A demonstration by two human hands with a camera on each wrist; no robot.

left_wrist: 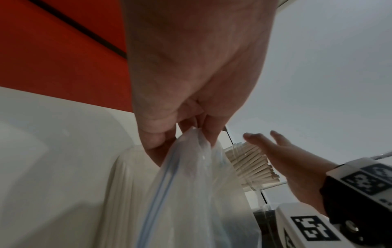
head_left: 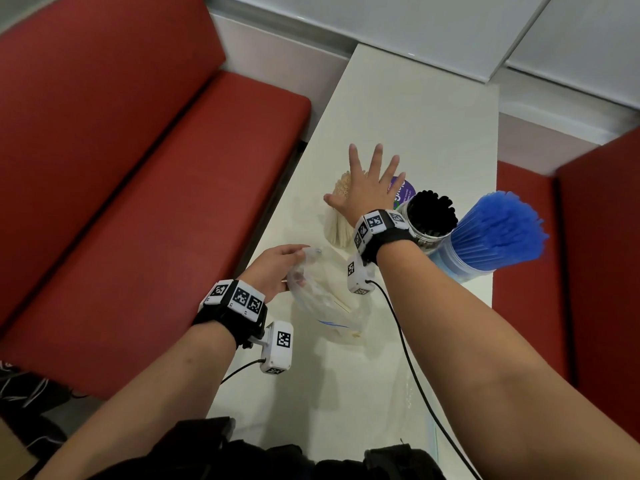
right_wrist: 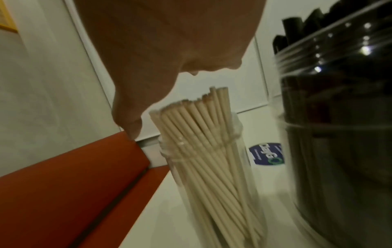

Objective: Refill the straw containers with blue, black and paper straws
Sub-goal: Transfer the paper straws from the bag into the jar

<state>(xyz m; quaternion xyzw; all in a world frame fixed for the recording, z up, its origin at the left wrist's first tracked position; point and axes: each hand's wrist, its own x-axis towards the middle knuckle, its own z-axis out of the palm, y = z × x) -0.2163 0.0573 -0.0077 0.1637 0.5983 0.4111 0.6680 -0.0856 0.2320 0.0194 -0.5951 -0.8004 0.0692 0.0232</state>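
You are in an eating place, a café or fast-food shop, at a booth. Red padded benches (head_left: 145,188) flank a narrow white tabletop (head_left: 415,126) on both sides, the second bench (head_left: 588,271) on your right. The tabletop runs up to a pale panelled wall (head_left: 415,29). On it stand clear jars (right_wrist: 214,167) stocked in bulk with paper straws (right_wrist: 197,127), black straws (head_left: 431,213) and blue straws (head_left: 498,230), such as a drinks counter keeps. A round purple printed sticker (right_wrist: 267,154) lies on the tabletop behind the jars; its wording is too blurred to read.
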